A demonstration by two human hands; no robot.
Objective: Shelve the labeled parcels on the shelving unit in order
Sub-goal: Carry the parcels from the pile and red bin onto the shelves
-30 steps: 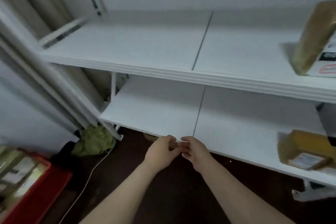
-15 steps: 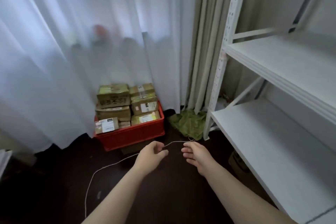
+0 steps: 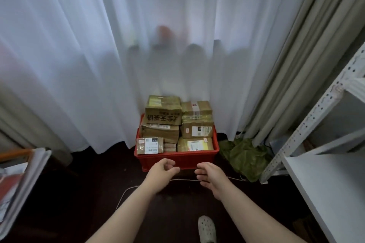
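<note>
A red crate point(image 3: 177, 159) stands on the dark floor against the white curtain, piled with several brown labeled parcels point(image 3: 164, 112). A small parcel with a white label point(image 3: 150, 145) leans at the crate's front left. My left hand point(image 3: 161, 173) and my right hand point(image 3: 210, 175) hover side by side just in front of the crate, fingers loosely curled, holding nothing. The white shelving unit point(image 3: 324, 181) stands at the right edge; only its corner post and a bare lower shelf show.
A thin white cord point(image 3: 126, 193) runs across the floor under my hands. A crumpled green cloth point(image 3: 245, 156) lies between crate and shelf post. My shoe point(image 3: 206, 229) is at the bottom. A stack of papers point(image 3: 17, 179) sits at the left edge.
My view has swung left from the shelves to face the red crate head on. My hands have parted slightly and now hang in front of the crate.
</note>
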